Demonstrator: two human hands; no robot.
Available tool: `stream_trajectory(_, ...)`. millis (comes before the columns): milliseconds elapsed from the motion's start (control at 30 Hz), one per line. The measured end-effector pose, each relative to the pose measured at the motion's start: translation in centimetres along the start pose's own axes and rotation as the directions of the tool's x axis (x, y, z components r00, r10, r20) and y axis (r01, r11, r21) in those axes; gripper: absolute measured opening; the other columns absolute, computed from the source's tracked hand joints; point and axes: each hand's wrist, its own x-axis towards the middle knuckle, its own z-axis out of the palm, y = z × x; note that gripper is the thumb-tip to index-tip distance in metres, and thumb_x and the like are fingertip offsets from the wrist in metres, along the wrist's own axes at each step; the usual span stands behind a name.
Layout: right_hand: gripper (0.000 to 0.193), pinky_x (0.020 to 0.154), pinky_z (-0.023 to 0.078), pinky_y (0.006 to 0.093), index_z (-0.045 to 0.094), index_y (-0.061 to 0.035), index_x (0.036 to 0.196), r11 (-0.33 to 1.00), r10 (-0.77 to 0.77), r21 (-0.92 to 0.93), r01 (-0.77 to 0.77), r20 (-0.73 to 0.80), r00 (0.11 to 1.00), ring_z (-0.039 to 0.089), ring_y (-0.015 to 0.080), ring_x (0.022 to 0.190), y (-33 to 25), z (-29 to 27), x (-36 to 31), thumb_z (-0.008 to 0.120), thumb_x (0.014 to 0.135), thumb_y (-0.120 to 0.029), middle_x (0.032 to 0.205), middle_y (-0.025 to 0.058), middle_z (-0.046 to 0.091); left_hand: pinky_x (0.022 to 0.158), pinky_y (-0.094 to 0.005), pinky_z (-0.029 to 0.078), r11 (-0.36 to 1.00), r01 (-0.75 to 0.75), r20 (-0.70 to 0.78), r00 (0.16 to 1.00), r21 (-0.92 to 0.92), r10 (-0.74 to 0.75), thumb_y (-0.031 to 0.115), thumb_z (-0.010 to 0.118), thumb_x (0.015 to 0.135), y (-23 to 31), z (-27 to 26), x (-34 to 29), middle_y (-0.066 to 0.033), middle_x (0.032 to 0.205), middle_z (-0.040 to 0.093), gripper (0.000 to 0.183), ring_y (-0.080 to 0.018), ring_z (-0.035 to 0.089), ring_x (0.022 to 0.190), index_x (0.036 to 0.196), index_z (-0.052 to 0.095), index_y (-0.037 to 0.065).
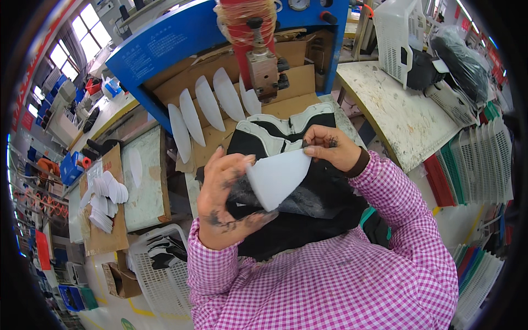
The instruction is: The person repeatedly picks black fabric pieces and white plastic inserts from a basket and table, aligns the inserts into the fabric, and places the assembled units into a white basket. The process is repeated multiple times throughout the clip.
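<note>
Both hands have dark smudges on them. Between them a white curved sheet piece [278, 177], looking like a thin stiffener, is held over my lap. My right hand [335, 147] pinches its upper right corner between thumb and fingers. Along its left edge, my left hand [223, 192] is curved round it, fingertips at the upper corner and thumb near the lower end. Just beyond lie black-and-white shoe uppers [261, 132], side by side at the machine's front. A dark cloth [291, 231] covers my lap under the hands.
A blue press machine [148, 52] stands ahead, its red-and-metal head [264, 71] above the uppers. Several white pieces [208, 103] lean on cardboard inside it. More white pieces [104, 201] lie at left. A white basket [165, 275] is lower left; a worktable [396, 110] stands right.
</note>
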Motion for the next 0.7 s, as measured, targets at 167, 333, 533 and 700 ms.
stream_trajectory(167, 0.017, 0.054, 0.044, 0.0184, 0.055, -0.0019, 0.099, 0.98, 0.003, -0.197, -0.008, -0.026, 1.0, 0.058, 0.005, 0.069, -3.1, 1.1, -0.8, 0.061, 0.088, -0.013, 0.081, 0.0021, 0.062, 0.103, -0.0573, 0.027, 0.891, -0.075, 0.237, 0.971, 0.448, -0.037, 0.023, 0.075, 0.065, 0.9, -0.2, 1.1, -0.0133, 0.101, 0.056, 0.057, -0.0286, 0.056, 0.095, 0.113, 0.058, -0.002)
stream_trajectory(333, 0.021, 0.063, 0.048, 0.0227, 0.062, -0.0008, 0.1, 0.943, -0.028, -0.332, 0.024, -0.009, 1.0, 0.061, 0.0091, 0.07, -6.3, 2.3, -1.5, 0.063, 0.087, -0.018, 0.078, 0.0054, 0.065, 0.102, -0.0561, 0.029, 0.821, -0.129, 0.256, 0.966, 0.557, -0.022, 0.018, 0.08, 0.056, 1.1, 1.3, 1.6, -0.0133, 0.096, 0.052, 0.061, -0.0281, 0.054, 0.094, 0.11, 0.06, -0.002)
stream_trajectory(533, 0.016, 0.062, 0.047, 0.0216, 0.066, 0.0013, 0.087, 0.937, -0.025, -0.348, 0.037, 0.037, 0.999, 0.06, 0.0085, 0.068, -6.6, 2.1, -1.3, 0.066, 0.085, -0.014, 0.074, 0.0043, 0.065, 0.103, -0.0557, 0.028, 0.758, -0.175, 0.259, 0.966, 0.629, 0.009, 0.02, 0.082, 0.054, 1.5, 2.2, 1.7, -0.0137, 0.1, 0.051, 0.073, -0.0273, 0.053, 0.099, 0.118, 0.054, -0.002)
stream_trajectory(700, 0.013, 0.059, 0.05, 0.0214, 0.068, -0.0012, 0.088, 0.988, 0.058, -0.141, -0.065, -0.058, 0.997, 0.06, 0.0095, 0.066, -4.9, -0.2, -0.9, 0.067, 0.083, -0.013, 0.077, 0.004, 0.065, 0.101, -0.0503, 0.032, 0.988, -0.107, 0.009, 0.994, 0.111, 0.106, 0.029, 0.076, 0.07, 0.6, 0.4, 0.3, -0.0201, 0.122, 0.051, 0.075, -0.0305, 0.049, 0.117, 0.129, 0.043, -0.005)
